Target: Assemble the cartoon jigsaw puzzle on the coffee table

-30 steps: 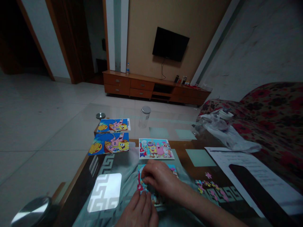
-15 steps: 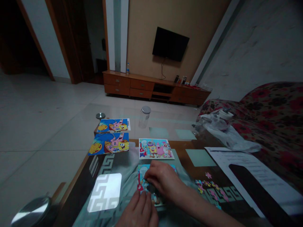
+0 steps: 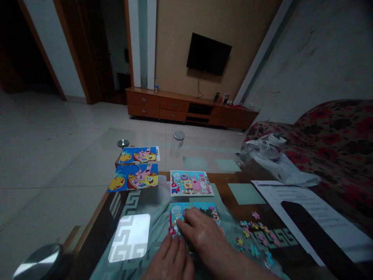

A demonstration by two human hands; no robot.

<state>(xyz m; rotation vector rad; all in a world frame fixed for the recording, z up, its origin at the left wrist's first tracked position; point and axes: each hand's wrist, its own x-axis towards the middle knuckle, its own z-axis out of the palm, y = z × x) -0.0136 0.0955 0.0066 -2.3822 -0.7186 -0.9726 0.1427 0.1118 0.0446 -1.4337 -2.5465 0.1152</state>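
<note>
A partly filled cartoon jigsaw puzzle lies on the glass table in front of me, with dark gaps showing in its picture. Over its middle rests my right hand, fingers bent down and closed against the surface. Whatever is under those fingertips is hidden. My left hand lies flat at the puzzle's lower left edge, fingers stretched out and touching it. Loose puzzle pieces are scattered to the right of my right hand. Just beyond the puzzle is a picture card with matching cartoon figures.
Two blue cartoon pictures lie at the left. A clear jar with a grey lid stands at the back. On the right are printed sheets, a long black object and a plastic bag.
My right hand has turned and lowered over the puzzle, its forearm swinging nearer to me. More loose pieces show at the right, and the puzzle's upper right is uncovered. My left hand stays put.
</note>
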